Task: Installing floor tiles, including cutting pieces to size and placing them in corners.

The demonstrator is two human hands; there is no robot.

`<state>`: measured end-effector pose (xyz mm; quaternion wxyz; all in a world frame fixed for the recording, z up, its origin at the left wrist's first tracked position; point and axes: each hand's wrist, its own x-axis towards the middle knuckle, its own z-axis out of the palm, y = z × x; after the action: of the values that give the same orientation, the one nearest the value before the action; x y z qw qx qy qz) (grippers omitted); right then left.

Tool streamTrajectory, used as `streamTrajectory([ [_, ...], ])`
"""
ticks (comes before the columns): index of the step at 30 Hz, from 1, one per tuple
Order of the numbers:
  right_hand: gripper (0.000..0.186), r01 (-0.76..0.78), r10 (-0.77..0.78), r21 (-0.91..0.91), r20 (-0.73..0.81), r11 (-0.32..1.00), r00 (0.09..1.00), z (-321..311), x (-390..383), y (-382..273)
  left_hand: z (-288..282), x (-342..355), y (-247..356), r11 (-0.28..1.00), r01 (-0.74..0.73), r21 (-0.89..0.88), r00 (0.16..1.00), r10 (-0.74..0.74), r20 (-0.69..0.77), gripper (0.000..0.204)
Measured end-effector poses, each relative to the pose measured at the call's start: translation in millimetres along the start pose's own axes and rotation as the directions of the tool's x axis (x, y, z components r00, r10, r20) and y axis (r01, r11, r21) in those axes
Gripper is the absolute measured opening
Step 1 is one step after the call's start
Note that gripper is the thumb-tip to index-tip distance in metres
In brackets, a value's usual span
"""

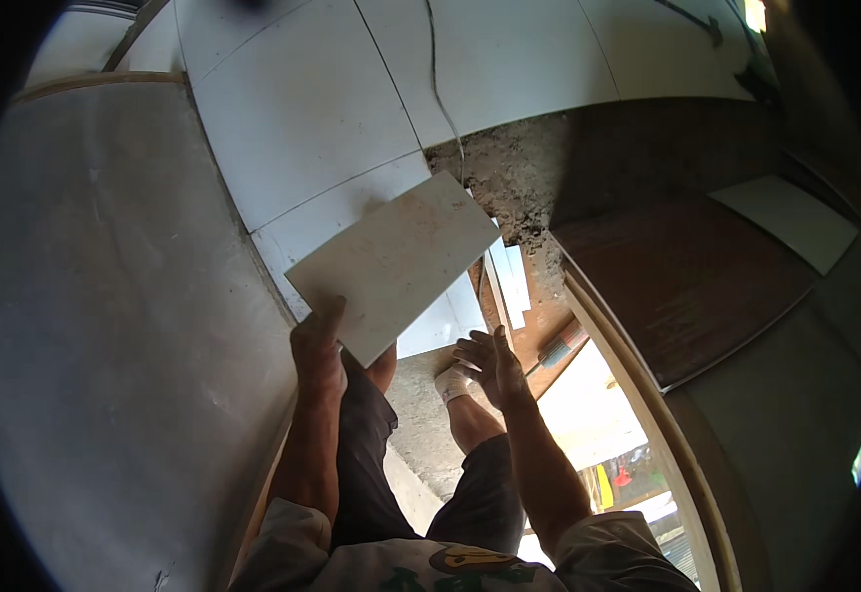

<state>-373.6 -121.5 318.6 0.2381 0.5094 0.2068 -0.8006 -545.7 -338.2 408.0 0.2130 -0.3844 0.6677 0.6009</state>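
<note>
My left hand point(318, 347) grips the near corner of a pale rectangular tile point(396, 261) and holds it up, tilted, over the tiled floor. The tile's face is dusty and off-white. My right hand point(490, 361) hovers open just right of the tile's lower edge, fingers spread, holding nothing. Below the hands are my legs in dark trousers and one foot in a light sock point(453, 382).
White laid tiles point(302, 109) cover the floor ahead, ending at a rough grey mortar patch point(514, 178). Narrow tile offcuts point(511, 281) lie by it. A grey wall point(105, 326) rises at left. A wooden door frame point(637, 385) and dark brown floor point(687, 276) lie right.
</note>
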Motion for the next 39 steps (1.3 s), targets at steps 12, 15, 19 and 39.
streamTrajectory([
  [12,0.053,0.315,-0.319,0.053,0.102,0.948,0.942,317,-133,-203,-33,-81,296,0.856,-0.184,0.482,0.889,-0.065,0.454,0.057],
  [15,0.054,0.449,-0.445,-0.050,0.071,0.892,0.893,322,-167,-263,-77,-52,388,0.788,-0.365,0.495,0.915,0.208,0.344,0.054],
  [19,0.046,0.498,-0.559,-0.265,-0.265,0.826,0.786,301,-191,-343,-132,-1,474,0.820,-0.443,0.363,0.889,0.453,0.062,0.036],
  [39,0.053,-0.484,-0.560,-0.745,-0.180,-0.459,0.808,684,-3,-724,-159,266,596,0.958,0.285,0.027,0.939,-0.273,-0.211,0.034],
])
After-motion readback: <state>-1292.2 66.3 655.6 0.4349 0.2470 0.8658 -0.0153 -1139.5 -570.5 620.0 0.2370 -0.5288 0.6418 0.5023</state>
